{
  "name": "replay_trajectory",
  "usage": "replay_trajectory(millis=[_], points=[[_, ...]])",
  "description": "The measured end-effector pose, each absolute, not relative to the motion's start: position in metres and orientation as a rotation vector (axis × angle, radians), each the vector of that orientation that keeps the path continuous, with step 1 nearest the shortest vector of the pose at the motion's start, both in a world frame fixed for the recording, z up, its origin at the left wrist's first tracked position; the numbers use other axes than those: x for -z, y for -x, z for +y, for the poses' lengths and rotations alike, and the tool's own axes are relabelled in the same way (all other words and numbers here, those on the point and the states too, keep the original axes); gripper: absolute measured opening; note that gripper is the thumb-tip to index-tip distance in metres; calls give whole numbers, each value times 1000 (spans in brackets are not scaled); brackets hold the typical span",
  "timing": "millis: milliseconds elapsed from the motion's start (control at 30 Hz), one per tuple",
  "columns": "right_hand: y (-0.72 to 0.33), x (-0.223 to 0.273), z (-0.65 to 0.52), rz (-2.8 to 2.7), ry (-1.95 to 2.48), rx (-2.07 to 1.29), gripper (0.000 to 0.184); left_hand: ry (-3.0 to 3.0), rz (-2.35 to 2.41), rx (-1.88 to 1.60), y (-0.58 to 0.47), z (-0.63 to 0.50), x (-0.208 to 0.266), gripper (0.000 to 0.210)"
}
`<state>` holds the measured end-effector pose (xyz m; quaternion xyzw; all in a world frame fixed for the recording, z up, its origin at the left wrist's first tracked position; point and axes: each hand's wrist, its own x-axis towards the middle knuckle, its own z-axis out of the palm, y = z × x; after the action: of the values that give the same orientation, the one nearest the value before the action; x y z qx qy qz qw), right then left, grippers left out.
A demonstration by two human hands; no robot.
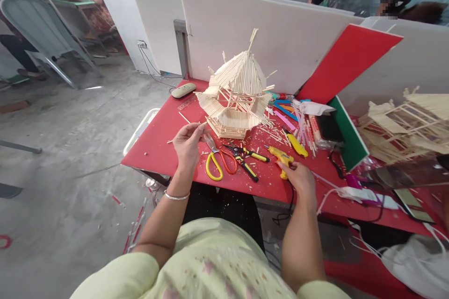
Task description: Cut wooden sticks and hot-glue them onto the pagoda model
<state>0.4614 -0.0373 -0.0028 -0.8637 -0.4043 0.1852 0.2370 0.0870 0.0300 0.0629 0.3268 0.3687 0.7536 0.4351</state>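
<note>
On the red table stands a pagoda model [238, 74] built of thin wooden sticks, with a pointed roof and a flared lower tier. My left hand [187, 142], fingers pinched, holds a short wooden stick [205, 124] just left of the model's base. My right hand [298, 177] grips a yellow glue gun [281, 155], its nozzle pointing left. Between my hands lie pliers with yellow and red handles [214, 163] and black-and-yellow pliers [247, 159]. A yellow utility knife [296, 144] lies beyond the glue gun.
Stick scraps litter the red table [154, 149]. An eyeglass case [183, 90] sits at the back left. A green board [351, 135], a black box [328, 130] and another stick model [400, 121] stand to the right. White panels [259, 28] border the back.
</note>
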Motion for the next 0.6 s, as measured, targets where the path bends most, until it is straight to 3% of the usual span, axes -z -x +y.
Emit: replay_trajectory(millis=[233,500,600], points=[[-464,6,-43,-902,2073,-700,31,-868,948,-1920,-95,26,-69,25],[-444,-17,-64,-762,1679,-829,47,-1029,1018,-2063,-102,45,-62,12],[-424,-42,-65,-758,1549,-711,39,-1039,1042,-2093,-106,52,-61,10]])
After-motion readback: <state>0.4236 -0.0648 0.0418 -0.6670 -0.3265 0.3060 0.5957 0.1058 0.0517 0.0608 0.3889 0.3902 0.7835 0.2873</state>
